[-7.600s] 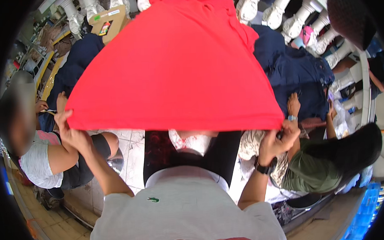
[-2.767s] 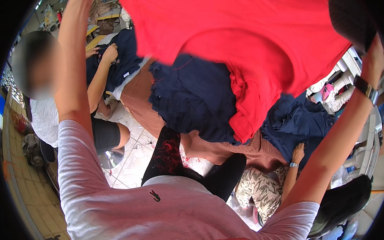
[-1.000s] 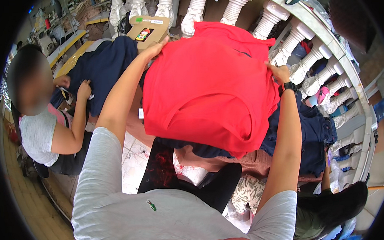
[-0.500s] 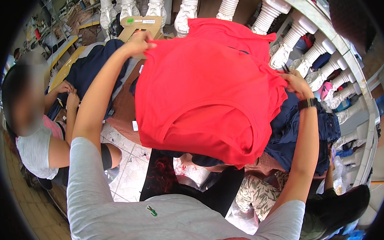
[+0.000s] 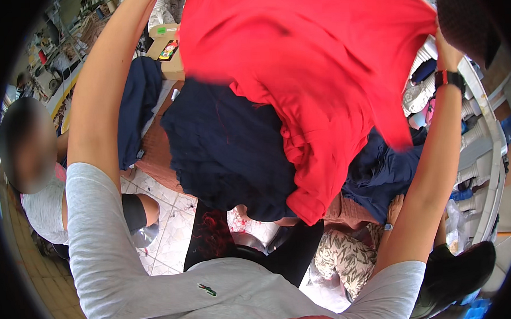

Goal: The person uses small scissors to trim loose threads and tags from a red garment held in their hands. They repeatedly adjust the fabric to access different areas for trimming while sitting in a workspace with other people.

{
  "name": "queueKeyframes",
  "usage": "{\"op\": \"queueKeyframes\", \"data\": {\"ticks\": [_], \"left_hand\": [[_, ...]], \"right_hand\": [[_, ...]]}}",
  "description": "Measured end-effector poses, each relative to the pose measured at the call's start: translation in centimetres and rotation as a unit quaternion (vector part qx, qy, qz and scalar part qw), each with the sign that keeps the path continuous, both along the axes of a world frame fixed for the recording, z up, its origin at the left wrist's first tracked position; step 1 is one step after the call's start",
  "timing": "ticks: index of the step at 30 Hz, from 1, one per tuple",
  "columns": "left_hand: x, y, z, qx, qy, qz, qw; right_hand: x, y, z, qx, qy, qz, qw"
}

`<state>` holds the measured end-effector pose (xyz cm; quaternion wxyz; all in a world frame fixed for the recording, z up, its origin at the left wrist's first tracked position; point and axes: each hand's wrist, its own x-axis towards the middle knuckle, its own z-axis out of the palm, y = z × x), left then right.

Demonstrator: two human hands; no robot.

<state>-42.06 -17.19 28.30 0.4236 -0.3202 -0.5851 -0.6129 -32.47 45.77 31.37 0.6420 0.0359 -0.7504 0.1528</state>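
A red shirt (image 5: 313, 48) is raised and spread wide at the top of the view, its lower edge smeared by motion. My right hand (image 5: 447, 51) grips its right corner, partly behind the fabric. My left forearm (image 5: 96, 104) reaches up past the top edge, where the left hand is cut off. Below the shirt lies a pile of dark navy cloth (image 5: 226, 149) just beyond my lap. Part of the red fabric hangs over the right side of this pile.
More navy garments lie to the right (image 5: 381, 171) and left (image 5: 136, 107). An open cardboard box (image 5: 168, 55) stands at the back left. One person (image 5: 41, 209) sits at my left, another (image 5: 454, 276) at lower right. A white balustrade (image 5: 494, 149) curves along the right.
Both arms have gone up and apart, lifting the red shirt upward and uncovering the navy pile beneath. My left hand has passed out of the top of the view.
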Motion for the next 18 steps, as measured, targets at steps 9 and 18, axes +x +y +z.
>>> {"op": "queueKeyframes", "data": {"ticks": [9, 18], "left_hand": [[6.0, 6.7, -11.6, -0.323, -0.035, 0.208, 0.923], [29.6, 21.3, -22.9, -0.357, -0.031, 0.066, 0.931]], "right_hand": [[0.9, -1.1, -12.2, 0.002, -0.306, 0.041, 0.951], [29.2, -19.3, -24.5, -0.148, -0.357, 0.243, 0.89]]}}
